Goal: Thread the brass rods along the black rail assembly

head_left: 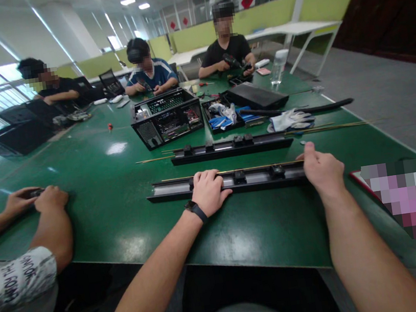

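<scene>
A long black rail (257, 177) with several black clips lies on the green table (122, 209) in front of me. My left hand (209, 191), with a dark watch on its wrist, is closed over the rail's middle-left part. My right hand (322, 168) grips the rail's right end, fingers curled over it. A thin brass rod (203, 175) runs along the rail's far edge. A second black rail (230, 147) lies parallel a little farther away, untouched.
An open computer case (166, 118), a black tray of parts (221, 114), a flat black panel (257, 96), white gloves (290, 120) and a water bottle (278, 67) lie beyond. A neighbour's hands (38, 199) rest at left. Three people sit at the far side.
</scene>
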{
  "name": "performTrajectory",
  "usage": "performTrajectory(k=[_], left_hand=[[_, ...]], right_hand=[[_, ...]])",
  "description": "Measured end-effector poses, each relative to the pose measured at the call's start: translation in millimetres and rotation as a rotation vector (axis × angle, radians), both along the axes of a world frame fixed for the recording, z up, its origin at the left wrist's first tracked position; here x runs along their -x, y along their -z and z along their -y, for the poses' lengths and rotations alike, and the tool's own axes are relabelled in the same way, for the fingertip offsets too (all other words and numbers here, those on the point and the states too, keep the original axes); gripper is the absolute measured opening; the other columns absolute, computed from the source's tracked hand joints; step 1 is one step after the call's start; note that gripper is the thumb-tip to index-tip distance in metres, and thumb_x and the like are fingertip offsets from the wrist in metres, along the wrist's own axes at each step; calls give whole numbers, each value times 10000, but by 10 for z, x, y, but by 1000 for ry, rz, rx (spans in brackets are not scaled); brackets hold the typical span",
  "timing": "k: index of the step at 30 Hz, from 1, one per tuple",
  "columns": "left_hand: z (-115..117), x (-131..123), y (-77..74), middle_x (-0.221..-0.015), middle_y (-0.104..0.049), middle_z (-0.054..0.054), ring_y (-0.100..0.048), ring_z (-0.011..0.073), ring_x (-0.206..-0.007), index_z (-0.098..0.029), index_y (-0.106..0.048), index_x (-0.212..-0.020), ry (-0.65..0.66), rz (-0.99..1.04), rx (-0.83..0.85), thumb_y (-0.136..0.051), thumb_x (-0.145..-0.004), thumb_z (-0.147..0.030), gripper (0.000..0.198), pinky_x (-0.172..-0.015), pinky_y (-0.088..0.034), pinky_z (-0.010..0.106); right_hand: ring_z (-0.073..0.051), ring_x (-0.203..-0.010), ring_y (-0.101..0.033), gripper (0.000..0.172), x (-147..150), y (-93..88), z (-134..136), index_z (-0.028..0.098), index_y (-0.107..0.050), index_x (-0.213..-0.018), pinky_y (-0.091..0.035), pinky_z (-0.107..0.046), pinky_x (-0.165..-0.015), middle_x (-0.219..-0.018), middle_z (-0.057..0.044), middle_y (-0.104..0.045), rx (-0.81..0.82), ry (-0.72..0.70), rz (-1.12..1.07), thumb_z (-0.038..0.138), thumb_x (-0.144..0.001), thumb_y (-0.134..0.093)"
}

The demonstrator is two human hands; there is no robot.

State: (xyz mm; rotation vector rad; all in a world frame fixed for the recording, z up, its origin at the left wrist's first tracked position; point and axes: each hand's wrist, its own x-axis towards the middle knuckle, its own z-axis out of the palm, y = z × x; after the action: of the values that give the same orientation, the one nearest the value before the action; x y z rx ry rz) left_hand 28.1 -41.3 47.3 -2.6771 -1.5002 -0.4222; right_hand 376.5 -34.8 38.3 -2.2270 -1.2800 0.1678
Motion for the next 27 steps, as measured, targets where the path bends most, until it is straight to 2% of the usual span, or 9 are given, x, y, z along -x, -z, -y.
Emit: performTrajectory(k=[11,20,27], left_hand=[[1,58,-83,-1423,-670,118,-606,343,-1312,-195,-733,-1028,27,-99,46,-809,-955,-465,290,-1117,-417,514],[-45,108,-211,-1330,-700,120,-647,319,-1235,-186,-753,-995,62,-169,130,-791,-957,-500,319,-1064,-473,470],[-62,134,-339,-1231,-730,115,-698,318,-1142,-201,-793,-970,107,-264,194,-794,-939,-528,329,-999,-513,459]], right_hand=[[-317,-1131,-677,847,-9,-120,34,226,-843,-911,-435,-423,-1049,-1027,-152,-785,116,-62,14,630,-1069,-115],[-304,-1057,-683,813,-3,-77,77,227,-832,-834,-454,-405,-1016,-979,-135,-795,-38,-29,-90,653,-1065,-179],[-292,-1099,-725,755,-35,26,44,206,-825,-888,-486,-372,-976,-992,-132,-817,-324,190,-115,593,-1081,-206]])
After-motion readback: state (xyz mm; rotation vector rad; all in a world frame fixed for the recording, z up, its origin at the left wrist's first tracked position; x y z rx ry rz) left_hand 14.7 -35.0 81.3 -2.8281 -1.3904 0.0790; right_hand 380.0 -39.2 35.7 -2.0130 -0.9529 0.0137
